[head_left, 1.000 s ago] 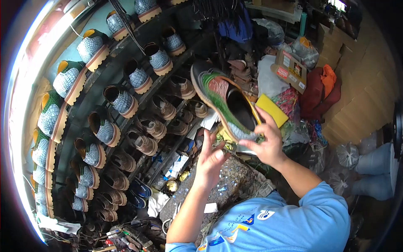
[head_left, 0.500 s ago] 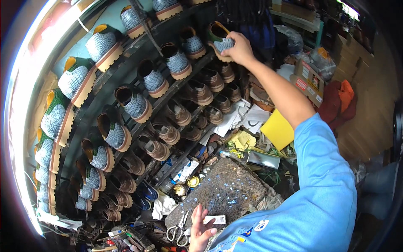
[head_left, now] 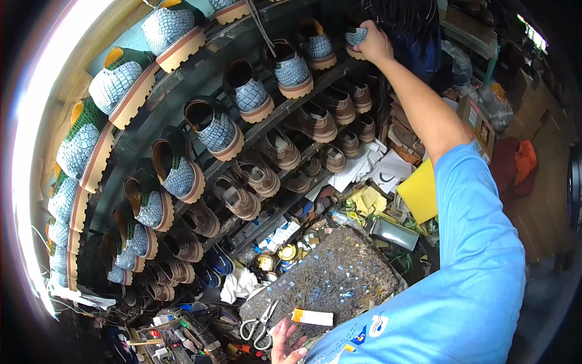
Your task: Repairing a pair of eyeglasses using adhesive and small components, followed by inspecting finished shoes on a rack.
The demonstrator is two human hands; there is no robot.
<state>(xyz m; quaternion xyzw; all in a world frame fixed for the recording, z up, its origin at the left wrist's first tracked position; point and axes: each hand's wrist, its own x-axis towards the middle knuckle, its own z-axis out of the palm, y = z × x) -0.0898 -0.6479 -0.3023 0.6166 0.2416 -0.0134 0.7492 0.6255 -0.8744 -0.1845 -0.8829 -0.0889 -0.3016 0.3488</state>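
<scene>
At the far right end of an upper shelf, my right hand (head_left: pixel 374 43) is closed around the heel of a grey-blue scale-patterned shoe (head_left: pixel 354 36) with a tan sole. The front of that shoe is lost in shadow. Beside it on the same shelf stands a matching shoe (head_left: pixel 317 45). Low in the picture, my left hand (head_left: pixel 287 344) has its fingers loosely apart and holds nothing. White-handled scissors (head_left: pixel 262 327) and a small white-and-orange box (head_left: pixel 313 317) lie close to it on a rough, dark worktop (head_left: pixel 339 267) flecked with blue.
Several patterned shoes (head_left: pixel 215 130) fill the slanting shelves, with brown shoes (head_left: pixel 285 151) on the lower rows. A yellow sheet (head_left: pixel 418 193), a metal tin (head_left: pixel 394 234) and papers (head_left: pixel 361 167) crowd beyond the worktop. Loose tools (head_left: pixel 182 333) lie at lower left.
The view has shifted, so the shelves sit further right. My right hand has set the shoe deeper onto the shelf end, still gripping it. My left hand has dropped slightly, uncovering more of the small box.
</scene>
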